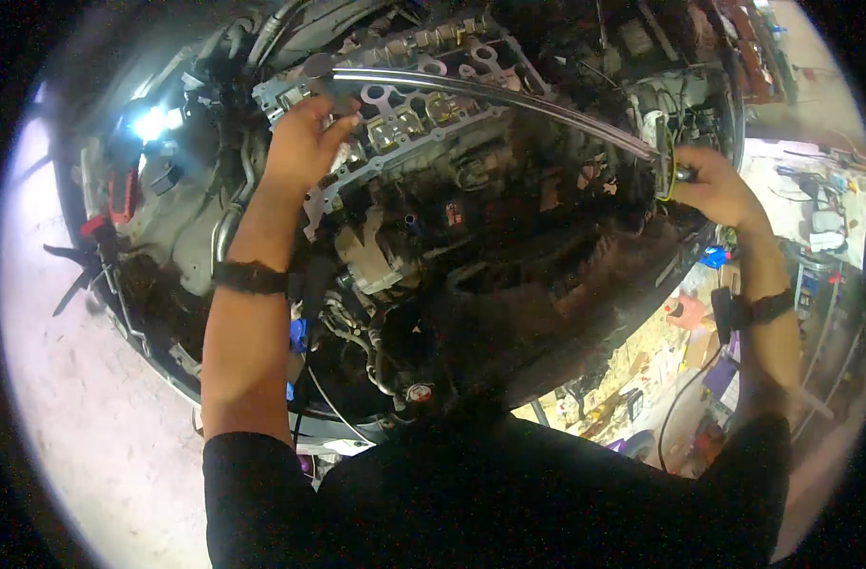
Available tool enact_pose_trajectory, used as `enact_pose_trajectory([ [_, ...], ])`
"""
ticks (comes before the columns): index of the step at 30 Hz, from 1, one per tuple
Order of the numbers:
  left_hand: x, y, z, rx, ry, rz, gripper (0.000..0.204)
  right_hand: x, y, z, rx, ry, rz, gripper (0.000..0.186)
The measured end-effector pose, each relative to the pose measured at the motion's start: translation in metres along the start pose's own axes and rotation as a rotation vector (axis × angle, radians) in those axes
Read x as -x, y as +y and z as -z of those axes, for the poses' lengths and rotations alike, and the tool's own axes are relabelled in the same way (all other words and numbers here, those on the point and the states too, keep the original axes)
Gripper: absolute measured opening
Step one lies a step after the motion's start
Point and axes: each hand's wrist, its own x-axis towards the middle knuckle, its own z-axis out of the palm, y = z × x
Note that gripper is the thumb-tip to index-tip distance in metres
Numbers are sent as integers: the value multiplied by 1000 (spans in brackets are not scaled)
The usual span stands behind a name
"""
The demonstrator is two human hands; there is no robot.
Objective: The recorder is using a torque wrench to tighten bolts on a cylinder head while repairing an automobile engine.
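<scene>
With the left hand [305, 142] pinching the head end of the long wrench [490, 100] on the cylinder head [423, 104] and the right hand [713, 190] clamped on its handle, pulling steadily while the left steadies the socket seems best.

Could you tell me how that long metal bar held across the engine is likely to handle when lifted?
The long metal bar looks stiff, spanning left hand to right hand without drooping. Its bare, shiny metal may be slippery. Being long and slim, it probably swings unless both ends are held.
</scene>
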Motion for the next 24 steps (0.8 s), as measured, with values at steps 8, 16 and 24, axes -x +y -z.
enact_pose_trajectory([
  [8, 93, -36, -18, -98, 140, 629, 67, 77, -52, -62, -624, -555, -375, 23],
  [16, 110, -41, -45, 146, 189, 728, 75, 137, -131, -186, -1287, -393, -453, 22],
  [24, 104, -37, -43, 78, 82, 768, 77, 131, -254, -278, -1465, -277, -471, 15],
])
